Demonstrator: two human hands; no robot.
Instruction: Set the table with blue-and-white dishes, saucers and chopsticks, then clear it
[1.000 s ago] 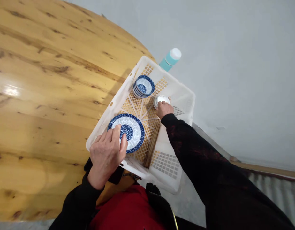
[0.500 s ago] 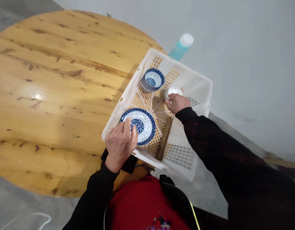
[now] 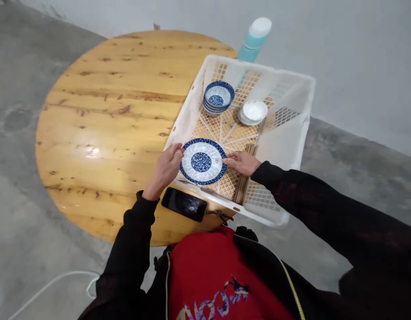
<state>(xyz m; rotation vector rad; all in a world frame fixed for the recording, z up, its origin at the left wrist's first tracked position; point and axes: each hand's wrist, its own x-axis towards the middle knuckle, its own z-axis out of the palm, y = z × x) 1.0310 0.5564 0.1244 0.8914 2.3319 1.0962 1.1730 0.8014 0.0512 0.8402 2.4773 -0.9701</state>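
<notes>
A white plastic crate rests on the right edge of a round wooden table. Inside it lies a blue-and-white plate. My left hand grips the plate's left rim, fingers curled. My right hand touches the plate's right rim with its fingertips closed on it. Further back in the crate stand a stack of blue-and-white bowls and a stack of small white dishes. A bundle of brown chopsticks lies beside my right hand.
A black phone and a set of keys lie on the table's near edge, just in front of the crate. A teal bottle with a white cap stands behind the crate. Grey concrete floor surrounds the table.
My right hand has left the small white dishes and come back to the plate's right rim. My left hand has shifted from on top of the plate to its left rim. The camera has pulled back.
</notes>
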